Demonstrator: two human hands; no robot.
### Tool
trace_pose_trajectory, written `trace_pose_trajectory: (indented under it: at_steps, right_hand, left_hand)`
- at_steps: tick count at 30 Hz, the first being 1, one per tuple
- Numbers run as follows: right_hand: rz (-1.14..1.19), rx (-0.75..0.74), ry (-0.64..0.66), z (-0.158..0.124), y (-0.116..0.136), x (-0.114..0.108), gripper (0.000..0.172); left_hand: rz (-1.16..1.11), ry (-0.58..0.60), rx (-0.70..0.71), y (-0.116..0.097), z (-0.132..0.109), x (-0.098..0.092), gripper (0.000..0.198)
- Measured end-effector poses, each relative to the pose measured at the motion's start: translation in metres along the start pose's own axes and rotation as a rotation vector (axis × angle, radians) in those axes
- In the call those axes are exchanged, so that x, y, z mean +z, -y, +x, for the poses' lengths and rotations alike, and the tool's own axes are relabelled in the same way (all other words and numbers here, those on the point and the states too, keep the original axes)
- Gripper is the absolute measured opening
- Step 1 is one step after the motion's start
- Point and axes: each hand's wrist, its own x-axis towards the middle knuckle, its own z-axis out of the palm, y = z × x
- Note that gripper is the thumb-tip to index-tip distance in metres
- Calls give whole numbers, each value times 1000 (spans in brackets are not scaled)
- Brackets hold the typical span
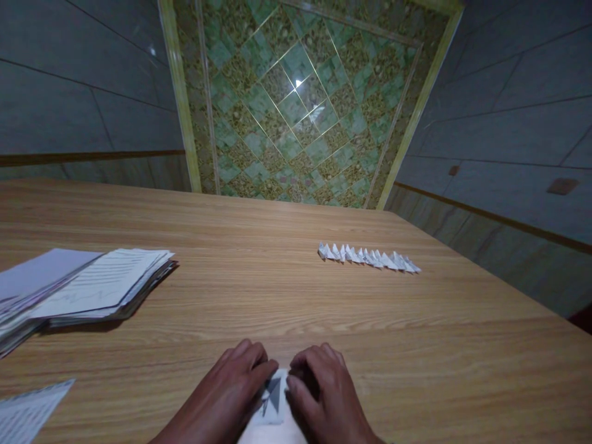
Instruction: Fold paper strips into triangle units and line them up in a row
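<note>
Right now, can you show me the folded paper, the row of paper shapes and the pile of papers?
Folded paper (276, 398), head view: its top face.
Row of paper shapes (369, 258), head view: a shape near its middle.
Pile of papers (106, 279), head view: its lined top sheet.

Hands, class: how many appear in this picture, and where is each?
2: the left hand is over the left side of the folded paper; the right hand is at its right edge.
</note>
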Motion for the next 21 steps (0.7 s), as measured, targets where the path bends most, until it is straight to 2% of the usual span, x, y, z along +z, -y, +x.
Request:
trace_pose_trajectory:
  at_steps: [3, 5, 13, 17, 21]
  right_hand:
    - [-8, 16, 34, 0, 8, 1, 29]
    - [-27, 34, 49, 0, 12, 2, 35]
    - [-33, -10, 94, 0, 12, 7, 38]
    - [18, -56, 39, -1, 9, 13, 33]
    - [137, -10, -32, -1, 10, 14, 27]
  left_hand:
    - [-102, -26, 4, -1, -6, -11, 21]
    - [-171, -56, 26, 3, -9, -11, 19]
    - [-345, -38, -33, 22, -7, 16, 9]
    - [-460, -138, -7, 16, -3, 15, 13]
    - [-637, -246, -145, 10, -2, 15, 10]
